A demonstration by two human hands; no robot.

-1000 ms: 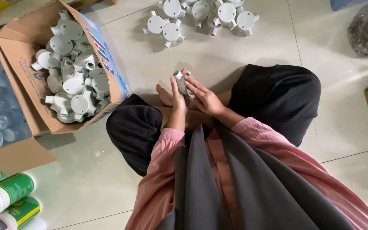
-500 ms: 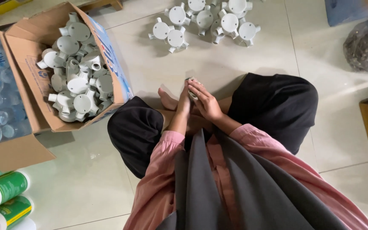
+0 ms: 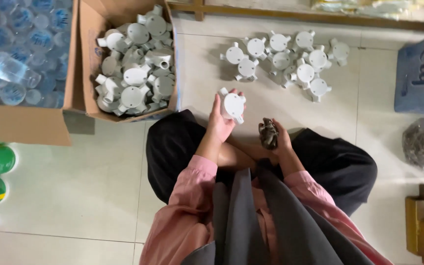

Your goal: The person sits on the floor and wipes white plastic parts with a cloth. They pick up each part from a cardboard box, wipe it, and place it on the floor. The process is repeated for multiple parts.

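White round plastic junction box (image 3: 233, 106) sits gripped in the left hand (image 3: 220, 119), at twelve o'clock from the lap. Right hand (image 3: 277, 139) closes around a dark clump of small screws (image 3: 269, 133). Cardboard box of matching fittings (image 3: 132, 64) lies at ten o'clock, loose white fittings (image 3: 287, 62) at one.

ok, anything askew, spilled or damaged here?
Nothing stands out. Left hand holds a white junction box; right hand holds a dark clump of small parts. Others sit grouped on the floor and in the cardboard box.
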